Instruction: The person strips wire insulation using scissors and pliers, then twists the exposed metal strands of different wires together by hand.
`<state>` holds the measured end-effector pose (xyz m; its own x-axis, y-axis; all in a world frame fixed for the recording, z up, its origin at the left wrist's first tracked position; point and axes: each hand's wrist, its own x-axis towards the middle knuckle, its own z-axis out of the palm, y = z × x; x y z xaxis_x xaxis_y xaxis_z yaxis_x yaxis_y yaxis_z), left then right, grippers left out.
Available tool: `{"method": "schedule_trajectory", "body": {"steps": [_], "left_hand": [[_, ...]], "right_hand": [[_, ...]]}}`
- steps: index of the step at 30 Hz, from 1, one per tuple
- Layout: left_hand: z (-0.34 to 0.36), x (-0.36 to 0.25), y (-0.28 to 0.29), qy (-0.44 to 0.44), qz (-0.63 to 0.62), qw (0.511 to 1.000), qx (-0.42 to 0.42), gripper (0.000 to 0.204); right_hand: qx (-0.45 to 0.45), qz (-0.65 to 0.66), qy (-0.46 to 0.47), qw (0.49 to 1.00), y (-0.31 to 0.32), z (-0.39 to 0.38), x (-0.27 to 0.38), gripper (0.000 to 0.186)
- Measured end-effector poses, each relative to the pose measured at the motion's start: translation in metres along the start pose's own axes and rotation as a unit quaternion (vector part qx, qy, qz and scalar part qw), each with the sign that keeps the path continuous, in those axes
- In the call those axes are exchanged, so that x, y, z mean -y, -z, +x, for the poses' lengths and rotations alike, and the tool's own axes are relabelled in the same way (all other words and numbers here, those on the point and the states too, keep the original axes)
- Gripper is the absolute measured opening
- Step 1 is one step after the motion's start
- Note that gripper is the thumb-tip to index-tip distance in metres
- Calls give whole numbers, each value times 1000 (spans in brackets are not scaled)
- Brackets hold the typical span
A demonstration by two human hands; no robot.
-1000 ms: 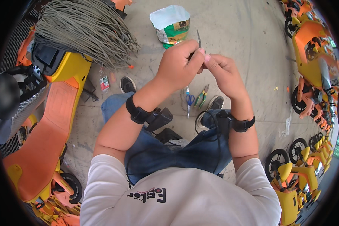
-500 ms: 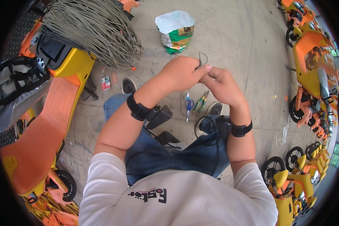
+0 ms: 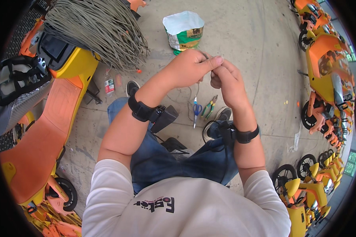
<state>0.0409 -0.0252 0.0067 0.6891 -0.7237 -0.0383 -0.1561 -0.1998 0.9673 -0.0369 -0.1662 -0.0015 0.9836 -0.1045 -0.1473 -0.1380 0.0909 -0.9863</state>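
Note:
A thin grey cord [image 3: 205, 56] is pinched between the closed fingers of my left hand [image 3: 188, 68], high in the middle of the head view. My right hand [image 3: 228, 83] meets it from the right, fingers curled and touching the left thumb around that cord; its fingertips are partly hidden. Loose thin strands dangle below the hands. On the floor beneath lie blue-handled scissors [image 3: 197, 108] and green-and-yellow pliers [image 3: 209, 107].
A large bundle of grey cables [image 3: 95, 27] rests on a yellow-orange scooter [image 3: 55, 114] at left. Ahead stand a green-and-white sack [image 3: 182, 29] and, left of it, a plastic bottle [image 3: 109, 83]. Rows of scooters [image 3: 318, 67] line the right side.
Both hands dipped half a second ago and are now a little higher, still together. The cord loop that stood up above them has mostly dropped out of sight behind the fingers.

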Motion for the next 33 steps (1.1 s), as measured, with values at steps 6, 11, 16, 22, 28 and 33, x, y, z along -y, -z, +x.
{"method": "schedule_trajectory", "body": {"steps": [6, 11, 16, 22, 28, 33], "left_hand": [[-1, 0, -7, 34, -202, 978, 24, 58], [0, -1, -18, 17, -252, 967, -36, 57], [-2, -4, -25, -10, -316, 946, -67, 51], [-15, -17, -40, 3, -372, 919, -132, 47], [-15, -16, -46, -21, -438, 886, -150, 44], [-7, -30, -45, -3, -517, 844, -144, 45]], "right_hand": [[-29, 150, 28, 988, -17, 4, 1, 28], [-50, 220, 19, 974, -20, 6, 8, 32], [-78, 284, -47, 954, -24, 4, 23, 35], [-22, 358, -47, 932, -13, -4, 16, 33], [-40, 405, -76, 910, -12, -9, 22, 38], [-14, 438, -60, 897, -3, -5, 27, 39]]}}
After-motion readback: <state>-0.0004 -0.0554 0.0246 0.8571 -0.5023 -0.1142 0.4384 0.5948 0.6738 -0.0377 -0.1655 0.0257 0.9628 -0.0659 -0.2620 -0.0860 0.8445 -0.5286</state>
